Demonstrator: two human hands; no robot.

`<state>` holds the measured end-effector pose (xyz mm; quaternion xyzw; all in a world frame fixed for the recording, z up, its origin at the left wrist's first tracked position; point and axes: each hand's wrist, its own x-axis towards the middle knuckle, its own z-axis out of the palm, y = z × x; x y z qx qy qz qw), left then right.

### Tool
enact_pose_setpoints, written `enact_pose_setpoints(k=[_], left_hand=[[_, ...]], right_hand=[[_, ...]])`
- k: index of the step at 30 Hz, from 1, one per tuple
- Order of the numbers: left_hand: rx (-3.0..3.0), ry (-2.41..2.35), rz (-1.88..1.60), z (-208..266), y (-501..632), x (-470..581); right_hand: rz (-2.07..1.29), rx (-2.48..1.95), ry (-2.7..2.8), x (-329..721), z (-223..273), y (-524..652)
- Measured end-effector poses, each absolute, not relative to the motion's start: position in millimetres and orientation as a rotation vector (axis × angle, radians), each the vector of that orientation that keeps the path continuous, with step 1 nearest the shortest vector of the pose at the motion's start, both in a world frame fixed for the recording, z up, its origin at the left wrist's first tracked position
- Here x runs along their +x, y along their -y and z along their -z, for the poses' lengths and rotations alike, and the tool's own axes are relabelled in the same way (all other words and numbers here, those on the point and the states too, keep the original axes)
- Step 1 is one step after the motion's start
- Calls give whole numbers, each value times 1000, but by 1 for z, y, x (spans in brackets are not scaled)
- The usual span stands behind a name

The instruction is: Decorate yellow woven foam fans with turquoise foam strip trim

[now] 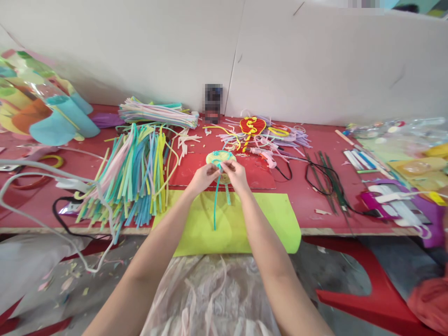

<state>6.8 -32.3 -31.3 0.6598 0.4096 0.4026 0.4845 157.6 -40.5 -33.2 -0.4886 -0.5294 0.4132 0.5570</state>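
At the middle of the table my left hand (206, 177) and my right hand (235, 174) meet, fingertips pinched together. Between them is a teal pipe cleaner (215, 205), its long tail hanging toward me. Just beyond the fingertips lies a round pale-yellow piece with teal trim (220, 155), partly covered by my hands. A paler green strip (228, 195) extends below it. Beneath are a red board (257, 175) and a yellow-green sheet (269, 217) that droops over the table's front edge. The exact grip of the fingers is small and partly hidden.
Left of my hands lies a big bundle of coloured pipe cleaners (135, 177), with another bundle (157, 114) behind. A red-and-yellow pipe-cleaner piece (252, 126) and a pink glue gun (268, 157) lie right of centre. A black cable (308, 175) and white cable (105, 205) cross the table.
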Motion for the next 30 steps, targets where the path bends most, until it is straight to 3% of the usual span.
enact_pose_setpoints(k=[9,22,30], left_hand=[[1502,-933,-925,29,35,5],[2325,-1209,-690,-13,18,-13],[2256,-1181,-819,-9,19,-2]], right_hand=[[-1098,-1147,1164,157,31,41],[-1150,-1174,1292,171,34,39],[-1191,-1051,1130,170,37,35]])
